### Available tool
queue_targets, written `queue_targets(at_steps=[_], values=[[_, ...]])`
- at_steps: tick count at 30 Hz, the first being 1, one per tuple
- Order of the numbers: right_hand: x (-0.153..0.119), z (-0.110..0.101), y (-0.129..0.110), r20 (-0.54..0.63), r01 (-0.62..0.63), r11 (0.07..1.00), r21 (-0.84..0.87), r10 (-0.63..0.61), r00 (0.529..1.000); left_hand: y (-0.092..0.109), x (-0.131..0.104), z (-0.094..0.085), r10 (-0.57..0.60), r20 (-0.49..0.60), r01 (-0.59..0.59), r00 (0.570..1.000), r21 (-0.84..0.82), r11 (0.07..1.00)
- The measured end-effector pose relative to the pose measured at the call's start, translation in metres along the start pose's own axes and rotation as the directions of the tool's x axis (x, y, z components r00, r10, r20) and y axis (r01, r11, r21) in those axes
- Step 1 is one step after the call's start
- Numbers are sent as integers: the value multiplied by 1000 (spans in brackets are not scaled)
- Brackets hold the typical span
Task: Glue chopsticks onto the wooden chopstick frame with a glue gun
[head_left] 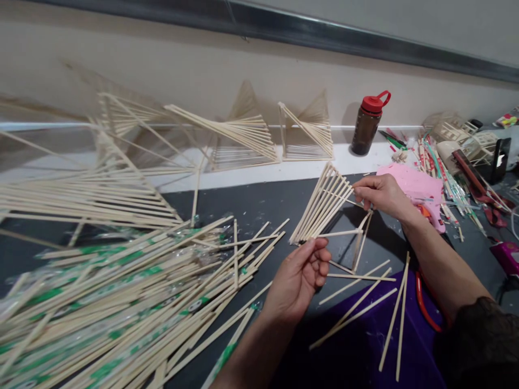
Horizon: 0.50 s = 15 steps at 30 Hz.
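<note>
A small twisted frame of bamboo chopsticks [324, 208] stands on the dark table, its sticks fanned side by side. My left hand [300, 278] is at its lower front corner, thumb and fingertips pinched on the near end of a chopstick [334, 213]. At the upper right of the fan, my right hand [383, 197] pinches the far end, fingers closed. Bare sticks of the frame's open side [359, 246] reach out below my right hand. Several loose chopsticks [360, 313] lie near my forearms, some on a purple surface [344, 351].
At left lies a big pile of chopsticks [162, 292], many in green-printed clear wrappers. Finished stick frames [243, 135] line the wall behind. A red-capped bottle [367, 124] stands at the back. Pink sheet [417, 186], wrappers [438, 162] and a phone [501, 159] are at right.
</note>
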State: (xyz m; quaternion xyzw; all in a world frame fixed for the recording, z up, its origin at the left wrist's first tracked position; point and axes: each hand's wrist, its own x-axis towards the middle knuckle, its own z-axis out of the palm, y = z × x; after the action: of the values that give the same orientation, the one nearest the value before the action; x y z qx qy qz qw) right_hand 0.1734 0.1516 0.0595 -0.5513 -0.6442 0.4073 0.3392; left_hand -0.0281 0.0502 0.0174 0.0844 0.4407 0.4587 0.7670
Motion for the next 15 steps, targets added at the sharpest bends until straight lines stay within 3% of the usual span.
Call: queue_targets(at_steps=[15], values=[[-4, -1, -2, -23, 34, 999, -31, -35, 999, -7, 1, -4, 71, 121, -73, 990, 7, 997]])
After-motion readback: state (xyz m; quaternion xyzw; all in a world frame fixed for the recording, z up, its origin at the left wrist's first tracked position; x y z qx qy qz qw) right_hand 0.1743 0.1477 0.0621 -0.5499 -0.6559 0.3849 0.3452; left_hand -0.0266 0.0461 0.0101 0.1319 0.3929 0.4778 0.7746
